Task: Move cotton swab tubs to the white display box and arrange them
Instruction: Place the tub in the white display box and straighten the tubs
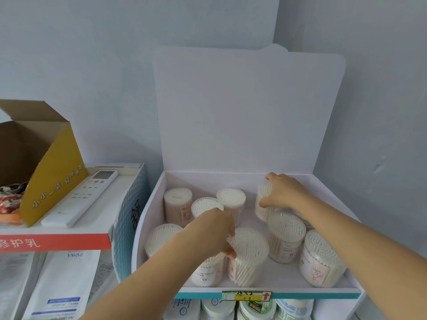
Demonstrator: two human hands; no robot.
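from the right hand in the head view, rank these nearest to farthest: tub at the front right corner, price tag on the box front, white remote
Measured from the right hand:
1. Front right tub, in the box's front right corner, below the hand.
2. Price tag, on the box's front edge, nearer the middle.
3. White remote, on the left-hand box, outside the display box.

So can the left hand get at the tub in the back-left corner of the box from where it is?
Probably yes. The left hand sits over the front tubs, and the back-left tub stands uncovered just beyond it, with the white display box open on top.
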